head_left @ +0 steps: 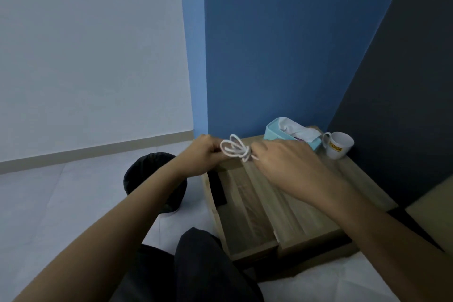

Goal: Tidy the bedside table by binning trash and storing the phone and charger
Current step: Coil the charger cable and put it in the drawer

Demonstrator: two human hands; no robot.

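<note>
Both hands grip the coiled white charger cable (pixel 234 148) above the pale wood surface (pixel 306 193): left hand (pixel 204 154) pinching the loops, right hand (pixel 282 162) pinching the wrapped end. Open drawer (pixel 247 216) below, dark phone-like slab (pixel 217 187) inside. Advice: keep loops bunched tight, tuck tail through, then lower flat into drawer.

White charger cable (pixel 234 148), loosely coiled, apparently pinched above table.
</note>
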